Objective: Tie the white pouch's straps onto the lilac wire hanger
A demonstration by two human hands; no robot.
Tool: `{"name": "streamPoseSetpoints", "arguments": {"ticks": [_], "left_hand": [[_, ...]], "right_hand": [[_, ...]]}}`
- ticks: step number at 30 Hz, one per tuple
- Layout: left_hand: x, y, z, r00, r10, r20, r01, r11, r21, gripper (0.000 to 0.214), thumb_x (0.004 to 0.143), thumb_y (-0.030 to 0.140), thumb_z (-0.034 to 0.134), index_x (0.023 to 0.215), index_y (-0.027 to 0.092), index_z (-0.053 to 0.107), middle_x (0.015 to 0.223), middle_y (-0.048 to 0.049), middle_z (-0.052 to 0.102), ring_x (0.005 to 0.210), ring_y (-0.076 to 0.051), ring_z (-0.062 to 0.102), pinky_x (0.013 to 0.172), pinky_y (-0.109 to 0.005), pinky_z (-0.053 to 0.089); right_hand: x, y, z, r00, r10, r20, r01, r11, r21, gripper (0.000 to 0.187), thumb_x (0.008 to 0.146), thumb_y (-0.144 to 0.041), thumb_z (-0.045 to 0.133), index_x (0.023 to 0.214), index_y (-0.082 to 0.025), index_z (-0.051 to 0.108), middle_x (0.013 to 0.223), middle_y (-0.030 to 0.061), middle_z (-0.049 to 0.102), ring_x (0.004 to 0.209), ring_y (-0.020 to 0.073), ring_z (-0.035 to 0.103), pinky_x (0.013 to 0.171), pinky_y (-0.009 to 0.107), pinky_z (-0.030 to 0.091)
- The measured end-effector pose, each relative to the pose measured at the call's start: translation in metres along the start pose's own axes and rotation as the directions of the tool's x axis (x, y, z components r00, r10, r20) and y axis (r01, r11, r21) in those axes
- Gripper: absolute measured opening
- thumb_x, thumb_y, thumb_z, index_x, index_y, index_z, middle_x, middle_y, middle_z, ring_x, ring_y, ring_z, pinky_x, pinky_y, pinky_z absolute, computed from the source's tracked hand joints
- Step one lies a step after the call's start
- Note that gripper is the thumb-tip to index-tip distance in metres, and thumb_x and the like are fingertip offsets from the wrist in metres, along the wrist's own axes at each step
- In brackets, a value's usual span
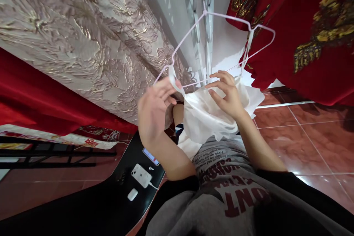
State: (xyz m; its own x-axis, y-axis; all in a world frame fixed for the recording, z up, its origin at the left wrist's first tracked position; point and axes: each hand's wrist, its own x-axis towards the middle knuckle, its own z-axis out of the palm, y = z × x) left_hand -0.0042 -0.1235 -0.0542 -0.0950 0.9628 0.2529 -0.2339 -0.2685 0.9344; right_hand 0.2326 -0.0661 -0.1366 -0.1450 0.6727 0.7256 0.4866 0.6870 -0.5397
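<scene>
A thin white wire hanger (pixel 221 16) hangs in front of me with a white garment (pixel 204 118) on it by two narrow straps. My left hand (pixel 153 114) pinches the left strap (pixel 174 81) at the hanger's left end, fingers closed on it. My right hand (pixel 225 94) rests on the top of the white garment beneath the hanger's bottom bar, fingers bent and pressing the cloth. The right strap (pixel 249 46) runs up to the hanger's right shoulder.
A beige gold-flowered fabric (pixel 83 37) hangs at left over red cloth (pixel 33 99). Red gold-embroidered garments (pixel 304 33) hang at right. A black surface (pixel 105 199) at lower left holds a white phone (pixel 141 175) with cable and an earbud case (pixel 132 194). Red tiled floor (pixel 298 136) lies below.
</scene>
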Motion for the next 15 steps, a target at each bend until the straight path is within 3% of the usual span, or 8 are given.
{"name": "streamPoseSetpoints", "arguments": {"ticks": [2,4,6,8,10,12,14,15], "left_hand": [[0.004,0.006,-0.005,0.992,0.108,-0.059,-0.114,0.988,-0.103,0.064,0.107,0.066,0.029,0.114,0.026,0.079,0.141,-0.0103,0.073,0.142,-0.031,0.061,0.084,-0.039,0.061],[0.011,0.003,-0.012,0.957,0.197,-0.215,-0.235,0.958,-0.167,0.066,0.111,0.053,0.015,0.113,0.031,0.077,0.149,-0.0013,0.068,0.152,-0.024,0.051,0.098,-0.04,0.058],[0.017,-0.009,-0.018,0.875,0.241,-0.42,-0.331,0.93,-0.156,0.052,0.111,0.045,0.027,0.112,0.031,0.076,0.146,0.0009,0.07,0.149,-0.018,0.054,0.11,-0.037,0.053],[0.022,-0.026,-0.018,0.833,0.209,-0.512,-0.305,0.946,-0.11,0.028,0.105,0.039,0.051,0.115,0.028,0.075,0.139,-0.0027,0.074,0.139,-0.019,0.063,0.109,-0.034,0.053],[0.026,-0.043,-0.011,0.891,0.13,-0.436,-0.177,0.982,-0.069,0.023,0.097,0.035,0.065,0.115,0.024,0.074,0.129,-0.0087,0.078,0.126,-0.023,0.071,0.097,-0.033,0.057],[0.028,-0.057,0.001,0.952,0.074,-0.298,-0.092,0.995,-0.045,0.03,0.095,0.046,0.07,0.111,0.021,0.074,0.115,-0.0126,0.081,0.112,-0.026,0.076,0.082,-0.031,0.057],[0.03,-0.067,0.013,0.964,0.101,-0.245,-0.117,0.992,-0.05,0.042,0.093,0.061,0.068,0.1,0.02,0.072,0.1,-0.0119,0.08,0.1,-0.024,0.077,0.072,-0.027,0.055],[0.031,-0.07,0.017,0.959,0.128,-0.253,-0.147,0.988,-0.057,0.045,0.092,0.065,0.067,0.094,0.02,0.07,0.094,-0.0105,0.079,0.095,-0.023,0.077,0.068,-0.026,0.054]], "right_hand": [[0.0,-0.004,-0.002,1.0,-0.013,-0.004,0.013,1.0,0.01,0.013,0.098,-0.03,0.062,0.102,-0.031,0.075,0.131,0.0037,0.071,0.135,0.0288,0.059,0.122,0.061,0.042],[-0.001,-0.005,-0.002,1.0,-0.025,-0.007,0.025,1.0,0.015,0.013,0.099,-0.029,0.062,0.102,-0.03,0.075,0.131,0.0045,0.072,0.133,0.0285,0.06,0.12,0.06,0.044],[-0.002,-0.005,0.0,1.0,-0.029,0.003,0.029,0.999,0.027,0.013,0.099,-0.03,0.062,0.102,-0.03,0.075,0.134,0.0046,0.071,0.133,0.0289,0.06,0.12,0.061,0.044],[-0.002,-0.007,0.003,0.999,-0.024,0.02,0.023,0.999,0.049,0.014,0.1,-0.032,0.061,0.102,-0.03,0.075,0.137,0.0037,0.071,0.136,0.0295,0.059,0.122,0.062,0.042],[-0.003,-0.012,0.006,0.998,-0.021,0.052,0.017,0.997,0.081,0.015,0.1,-0.034,0.061,0.103,-0.031,0.075,0.141,0.0028,0.069,0.14,0.0297,0.057,0.124,0.063,0.04],[-0.003,-0.018,0.007,0.994,-0.04,0.104,0.028,0.993,0.119,0.016,0.101,-0.036,0.061,0.106,-0.031,0.075,0.148,0.0022,0.065,0.146,0.0303,0.053,0.126,0.064,0.039],[-0.004,-0.02,0.004,0.994,-0.046,0.1,0.03,0.988,0.151,0.019,0.1,-0.038,0.062,0.113,-0.033,0.074,0.151,0.0022,0.063,0.149,0.0307,0.051,0.125,0.063,0.041],[-0.005,-0.019,0.0,0.999,-0.019,0.033,0.013,0.987,0.159,0.021,0.1,-0.039,0.062,0.118,-0.034,0.073,0.15,0.0032,0.063,0.147,0.0309,0.052,0.122,0.062,0.044]]}}
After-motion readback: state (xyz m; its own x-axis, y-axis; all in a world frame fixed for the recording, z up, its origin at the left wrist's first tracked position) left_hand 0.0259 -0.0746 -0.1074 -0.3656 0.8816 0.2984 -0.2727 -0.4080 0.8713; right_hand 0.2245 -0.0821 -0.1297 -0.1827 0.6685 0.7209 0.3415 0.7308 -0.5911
